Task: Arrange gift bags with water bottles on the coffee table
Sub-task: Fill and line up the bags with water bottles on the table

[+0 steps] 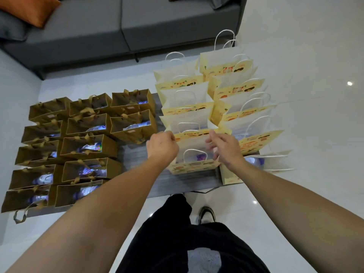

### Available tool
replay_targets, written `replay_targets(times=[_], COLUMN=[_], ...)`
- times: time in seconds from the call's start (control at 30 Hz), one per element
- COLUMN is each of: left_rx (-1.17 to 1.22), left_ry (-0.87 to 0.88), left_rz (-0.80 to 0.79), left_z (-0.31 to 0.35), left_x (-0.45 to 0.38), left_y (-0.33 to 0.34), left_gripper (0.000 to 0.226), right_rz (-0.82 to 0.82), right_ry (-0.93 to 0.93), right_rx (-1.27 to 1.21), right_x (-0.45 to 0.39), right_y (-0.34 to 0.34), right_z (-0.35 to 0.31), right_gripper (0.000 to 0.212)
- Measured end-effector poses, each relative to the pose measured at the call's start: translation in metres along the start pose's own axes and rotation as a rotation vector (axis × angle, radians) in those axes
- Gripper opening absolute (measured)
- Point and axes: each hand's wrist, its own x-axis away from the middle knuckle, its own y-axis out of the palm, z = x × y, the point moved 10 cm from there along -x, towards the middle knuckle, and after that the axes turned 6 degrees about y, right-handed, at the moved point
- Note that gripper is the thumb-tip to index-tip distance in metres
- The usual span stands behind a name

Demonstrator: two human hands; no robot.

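Step in hand, my guess: squaring up nearest yellow bag (194, 164) in its column on coffee table (137, 152). Tip: steady both top edges together, nudge bag flush behind its neighbour, keep bottle (200, 157) upright inside. Left hand (162, 146) at bag's left top edge, fingers curled, seems to pinch rim. Right hand (224, 147) at right edge, fingers loosely spread, touching paper; real grip, can't tell. Brown bags (86, 146) sit left of yellow bag.
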Motion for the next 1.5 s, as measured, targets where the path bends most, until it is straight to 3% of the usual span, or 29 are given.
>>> replay_targets(times=[0.07, 0.17, 0.33, 0.53, 0.67, 1.0, 1.07, 1.13, 1.2, 1.3, 1.4, 1.5], left_rx=[0.084, 0.155, 0.100, -0.002, -0.008, 0.010, 0.038, 0.102, 0.166, 0.233, 0.193, 0.055], left_ry=[-0.033, -0.012, 0.149, 0.330, 0.326, 0.250, 0.253, 0.219, 0.160, 0.114, 0.194, 0.321], left_rz=[0.107, 0.132, -0.083, 0.029, 0.047, -0.001, 0.017, 0.081, 0.141, 0.190, 0.158, 0.052], left_z=[-0.008, -0.011, -0.007, 0.003, -0.001, -0.002, -0.004, -0.012, -0.019, -0.018, -0.006, 0.006], left_x=[-0.011, -0.032, -0.058, -0.082, -0.100, -0.115, -0.115, -0.117, -0.122, -0.134, -0.146, -0.156], left_y=[-0.010, -0.014, 0.004, 0.000, 0.002, 0.007, 0.003, -0.006, -0.015, -0.026, -0.027, -0.019], left_gripper=[0.026, 0.031, 0.040, 0.033, 0.029, 0.027, 0.027, 0.028, 0.027, 0.023, 0.023, 0.030], right_rz=[0.132, 0.257, 0.066, 0.031, 0.053, 0.029, 0.005, -0.006, 0.103, 0.206, -0.010, -0.297], right_ry=[-0.098, -0.129, 0.024, -0.068, -0.042, -0.007, -0.045, -0.127, -0.201, -0.326, -0.275, -0.056], right_rx=[0.123, 0.455, 0.847, 1.121, 1.161, 1.197, 1.089, 0.773, 0.499, 0.484, 0.611, 0.596], right_x=[-0.008, -0.030, -0.070, -0.099, -0.118, -0.127, -0.127, -0.123, -0.117, -0.111, -0.119, -0.126], right_y=[-0.009, -0.011, 0.025, 0.048, 0.047, 0.051, 0.051, 0.046, 0.028, 0.020, 0.042, 0.058], right_z=[-0.016, -0.037, -0.030, -0.044, -0.051, -0.053, -0.055, -0.066, -0.083, -0.100, -0.095, -0.079], right_gripper=[0.045, 0.023, 0.039, 0.026, 0.036, 0.032, 0.036, 0.035, 0.035, 0.034, 0.028, 0.026])
